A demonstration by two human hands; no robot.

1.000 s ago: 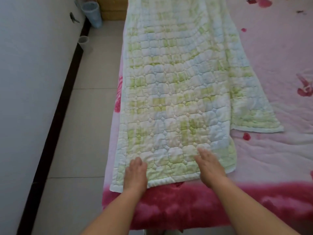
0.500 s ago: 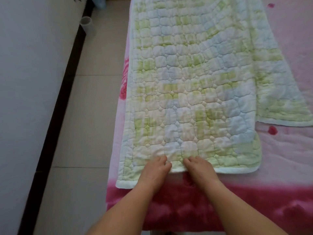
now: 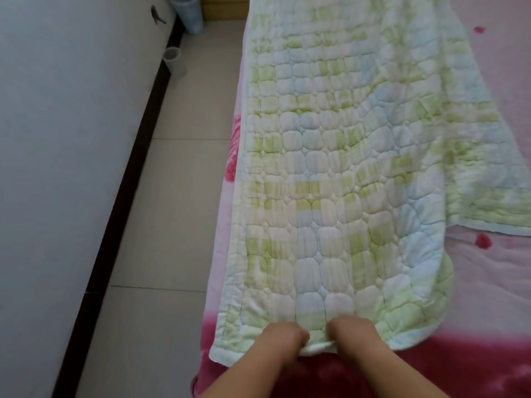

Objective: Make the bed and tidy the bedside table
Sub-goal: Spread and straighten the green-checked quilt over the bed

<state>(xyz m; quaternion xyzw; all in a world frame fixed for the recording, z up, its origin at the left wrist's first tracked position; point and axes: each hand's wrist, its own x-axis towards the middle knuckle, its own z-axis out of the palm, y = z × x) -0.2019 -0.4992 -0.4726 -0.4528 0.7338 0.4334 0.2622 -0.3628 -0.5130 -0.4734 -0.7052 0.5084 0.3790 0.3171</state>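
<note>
The whole view is soft with blur, and the quilting lines smear toward the lower edge. The top of the frame cuts off the far end of the quilt (image 3: 330,182), a blue bin (image 3: 188,12) and a wooden unit (image 3: 227,7) beside it (what piece of furniture this is cannot be told). Both forearms run out at the bottom edge. The quilt, in green, blue and white, lies lengthwise on the left part of the pink blanket (image 3: 488,297), folded over itself, with a lower layer showing at the right. Its near hem lies over the upper edge of the blanket's dark red band. The left hand (image 3: 283,338) and right hand (image 3: 352,331) sit close together at the middle of that hem, fingers curled down onto it. The hem is bunched into a small white ridge between them. The fingertips are hidden, yet both hands read as clamped on the fabric. A grey cup (image 3: 172,57) stands on the tiled floor (image 3: 172,254) by the wall (image 3: 57,139).
</note>
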